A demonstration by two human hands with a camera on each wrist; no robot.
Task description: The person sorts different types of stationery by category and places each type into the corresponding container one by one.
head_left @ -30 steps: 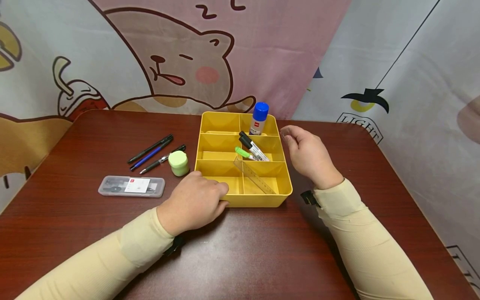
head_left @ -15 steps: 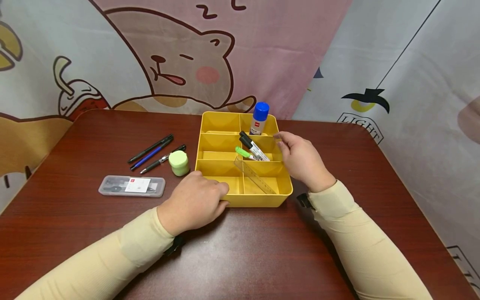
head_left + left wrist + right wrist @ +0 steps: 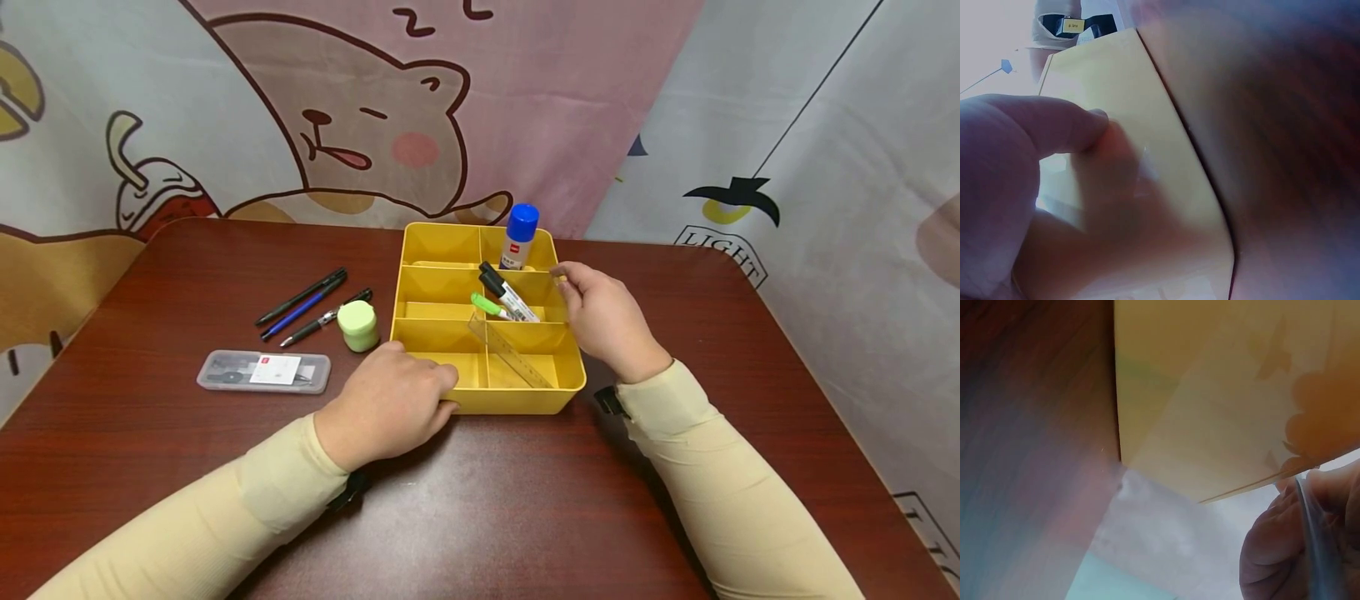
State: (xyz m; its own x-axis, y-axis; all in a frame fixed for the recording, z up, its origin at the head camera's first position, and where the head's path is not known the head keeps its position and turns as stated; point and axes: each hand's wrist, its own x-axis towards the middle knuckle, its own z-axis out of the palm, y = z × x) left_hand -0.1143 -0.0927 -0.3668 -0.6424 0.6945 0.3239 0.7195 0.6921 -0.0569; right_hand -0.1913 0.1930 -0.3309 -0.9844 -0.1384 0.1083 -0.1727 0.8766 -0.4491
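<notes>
Yellow organiser tray (image 3: 420,337), divided into compartments, standing on a dark red wood-grain bench (image 3: 487,508), roughly central and toward the far side. Left hand (image 3: 386,408): curled over the tray's near left corner, fingers wrapped on the rim and gripping it; the left wrist view shows a finger pressed flat against the yellow wall. Right hand (image 3: 607,321): at the tray's right rim about halfway along, fingers bent with thumb and forefinger pinched together at the edge; the right wrist view shows a thin clear strip between the fingertips, though what it is cannot be told. Contents of tray: a glue stick with blue cap (image 3: 519,236), upright in the far right compartment; a black-capped white marker (image 3: 507,293) and a green highlighter (image 3: 489,307), both lying slantwise in the middle row; a clear ruler (image 3: 510,352), leaning diagonally from the middle divider into the near right compartment. Outside the tray, to its left on the bench: a small pale green round pot (image 3: 357,326), just beside the tray wall; three pens (image 3: 309,306), lying roughly parallel, near the pot; a clear flat case (image 3: 262,372) with a white label, nearer the person and well apart from the tray. Both forearms in cream sleeves. Backdrop: a printed cartoon cloth (image 3: 360,108).
</notes>
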